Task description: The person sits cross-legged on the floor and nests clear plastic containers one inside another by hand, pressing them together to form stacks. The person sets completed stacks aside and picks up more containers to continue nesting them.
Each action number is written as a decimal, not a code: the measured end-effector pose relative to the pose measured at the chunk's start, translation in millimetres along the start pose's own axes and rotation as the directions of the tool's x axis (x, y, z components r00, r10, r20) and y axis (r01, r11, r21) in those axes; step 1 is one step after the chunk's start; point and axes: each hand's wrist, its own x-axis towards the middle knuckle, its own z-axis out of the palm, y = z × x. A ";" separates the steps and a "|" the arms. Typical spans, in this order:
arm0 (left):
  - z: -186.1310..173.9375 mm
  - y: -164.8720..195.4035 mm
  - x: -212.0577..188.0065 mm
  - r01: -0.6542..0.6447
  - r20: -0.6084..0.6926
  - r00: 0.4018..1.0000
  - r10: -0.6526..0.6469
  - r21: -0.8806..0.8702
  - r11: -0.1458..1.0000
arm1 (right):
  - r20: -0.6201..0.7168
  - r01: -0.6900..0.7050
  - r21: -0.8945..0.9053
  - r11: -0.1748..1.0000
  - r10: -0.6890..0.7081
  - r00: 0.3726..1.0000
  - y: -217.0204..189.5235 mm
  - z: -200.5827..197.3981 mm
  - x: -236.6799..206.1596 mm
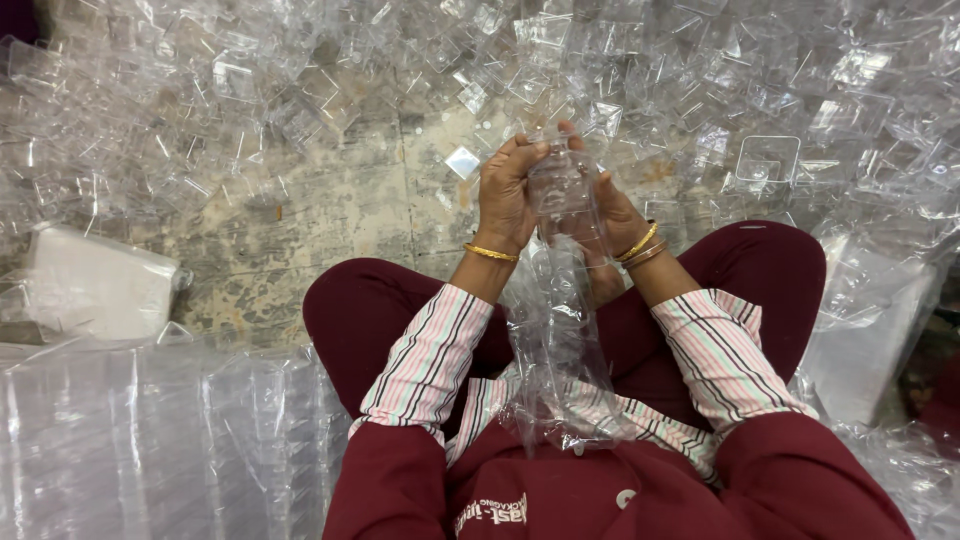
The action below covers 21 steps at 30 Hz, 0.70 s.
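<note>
Both of my hands are raised in front of me and closed around the top of a long stack of clear plastic trays [560, 330]. The stack runs down from my fingers to my lap and leans against my chest. My left hand [507, 190] grips the stack's left side, fingertips curled over the upper end. My right hand [612, 205] holds the right side, partly hidden behind the clear plastic. Gold bangles sit on both wrists. I sit cross-legged in dark red trousers with striped cuffs.
A heap of loose clear plastic trays [700, 90] covers the worn floor [330, 210] ahead and to both sides. Bagged stacks of trays [150, 440] lie at my lower left. A white bag [95, 285] sits at left, another clear bag [870, 310] at right.
</note>
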 end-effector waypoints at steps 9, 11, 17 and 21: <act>-2.4 -11.9 0.4 0.023 -0.101 0.995 -0.021 0.014 1.000 | 0.102 -0.057 0.165 0.985 0.041 0.994 1.8 -29.7 -1.6; -2.0 -12.4 -1.4 -0.005 -0.059 0.998 0.005 0.013 1.000 | 0.086 0.006 0.154 0.988 -0.019 0.996 -0.7 -32.5 -3.7; 5.1 -14.6 -8.6 -0.065 -0.032 0.998 0.063 -0.069 0.996 | -0.045 0.062 0.107 0.992 -0.057 0.997 -4.8 -28.1 -6.5; 1.4 -15.9 -5.7 -0.063 -0.072 0.996 0.058 -0.062 0.996 | -0.041 0.021 0.009 1.000 -0.021 0.999 -9.0 -24.3 -3.1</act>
